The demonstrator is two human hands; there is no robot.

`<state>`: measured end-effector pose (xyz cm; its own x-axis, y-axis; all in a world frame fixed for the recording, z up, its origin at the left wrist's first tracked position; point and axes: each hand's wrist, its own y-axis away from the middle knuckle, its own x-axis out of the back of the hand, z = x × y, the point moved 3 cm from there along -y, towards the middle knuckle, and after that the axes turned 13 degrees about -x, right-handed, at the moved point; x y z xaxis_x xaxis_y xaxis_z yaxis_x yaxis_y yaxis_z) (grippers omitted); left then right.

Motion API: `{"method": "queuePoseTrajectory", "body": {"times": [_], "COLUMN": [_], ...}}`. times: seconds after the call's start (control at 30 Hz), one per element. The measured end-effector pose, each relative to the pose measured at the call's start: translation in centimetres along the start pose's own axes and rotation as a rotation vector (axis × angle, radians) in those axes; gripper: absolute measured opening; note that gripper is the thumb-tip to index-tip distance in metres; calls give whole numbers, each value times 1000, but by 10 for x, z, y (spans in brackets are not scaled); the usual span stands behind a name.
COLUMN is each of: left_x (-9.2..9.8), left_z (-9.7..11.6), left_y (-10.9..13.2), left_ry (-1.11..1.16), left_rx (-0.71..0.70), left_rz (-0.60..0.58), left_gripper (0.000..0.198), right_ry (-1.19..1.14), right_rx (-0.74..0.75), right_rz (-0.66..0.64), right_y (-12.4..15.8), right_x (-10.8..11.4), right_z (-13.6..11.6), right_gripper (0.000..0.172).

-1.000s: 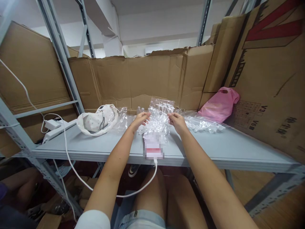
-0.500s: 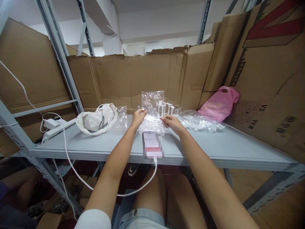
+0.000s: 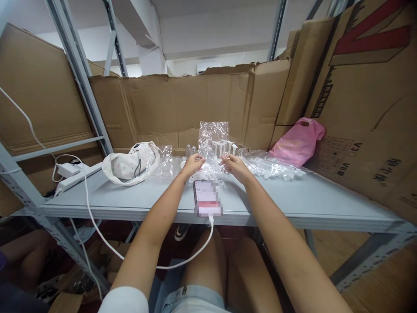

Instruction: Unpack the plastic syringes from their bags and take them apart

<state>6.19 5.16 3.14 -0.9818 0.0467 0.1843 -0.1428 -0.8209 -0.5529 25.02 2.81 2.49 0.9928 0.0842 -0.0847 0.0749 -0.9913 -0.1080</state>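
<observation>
Over the grey bench (image 3: 276,198), the clear plastic bag (image 3: 213,130) is standing slightly farther right than half a second ago.
It is showing beyond the phone (image 3: 205,195), its long axis running upright and its upper end pointing up. The right hand (image 3: 236,167) is pinching its right side, fingers reaching inward; the left hand (image 3: 193,164), now sitting slightly nearer and farther right, is pinching its left side.

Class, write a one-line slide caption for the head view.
Left hand and right hand at a clear bag, just beyond a cabled phone on a grey shelf.
</observation>
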Motion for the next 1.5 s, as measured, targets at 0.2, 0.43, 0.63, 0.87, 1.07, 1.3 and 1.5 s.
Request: {"method": "queuePoseTrajectory", "body": {"times": [0.2, 0.43, 0.63, 0.87, 1.07, 1.3, 1.5], "left_x": [2, 0, -9, -10, -9, -9, -10], "left_z": [6, -1, 0, 4, 8, 8, 7], "left_y": [-1, -1, 6, 6, 8, 6, 6], "left_ry": [31, 102, 168, 311, 323, 390, 401], "left_rx": [-39, -15, -28, -71, -7, 56, 68], "left_rz": [18, -85, -222, -211, -146, -34, -16], "left_gripper": [11, 23, 47, 44, 36, 17, 10], "right_ry": [1, -109, -84, -71, -42, -31, 5], "right_rx": [63, 131, 94, 71, 81, 24, 63], "right_rz": [34, 224, 143, 76, 67, -184, -31], "right_y": [-3, -6, -6, -4, -5, 1, -10], "right_x": [2, 14, 10, 8, 9, -4, -1], "right_z": [1, -2, 1, 2, 1, 4, 9], "right_gripper": [35, 35, 39, 38, 39, 50, 42]}}
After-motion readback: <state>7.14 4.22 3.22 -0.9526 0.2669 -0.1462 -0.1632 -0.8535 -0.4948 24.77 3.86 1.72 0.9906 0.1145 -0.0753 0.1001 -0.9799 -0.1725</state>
